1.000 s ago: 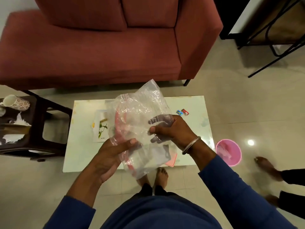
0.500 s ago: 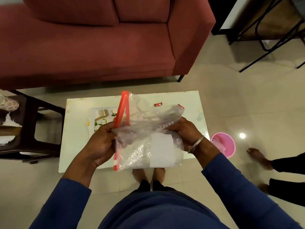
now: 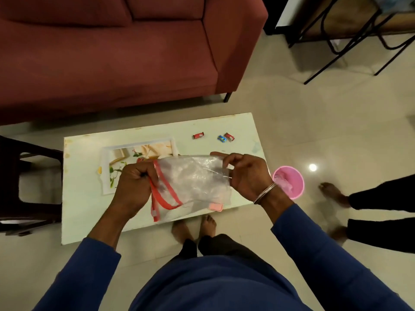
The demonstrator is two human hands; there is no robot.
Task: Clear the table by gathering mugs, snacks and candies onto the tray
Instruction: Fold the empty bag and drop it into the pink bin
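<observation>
Here, in the head view, both hands hold a crumpled clear plastic zip bag with a red-orange seal strip (image 3: 190,182) in the air above the near half of the white rectangular low table (image 3: 80,212). The left hand (image 3: 134,187) grips the bag's red-strip end, fingers curled round it; the right hand (image 3: 247,176) pinches the opposite clear end between thumb and fingers, a metal bangle (image 3: 265,193) on its wrist.

A flat rectangular tray with a printed floral picture (image 3: 125,153) lies on the table towards its left far part — partly hidden behind the bag and left hand. Near the far right corner lie three small wrapped candies: a red one (image 3: 198,135), a blue one (image 3: 221,138) and another red one (image 3: 229,137), the last two touching. A small pink card (image 3: 216,207) sits at the near edge under the bag.

On the floor just off the table's right edge stands a pink plastic bucket (image 3: 292,182).
</observation>
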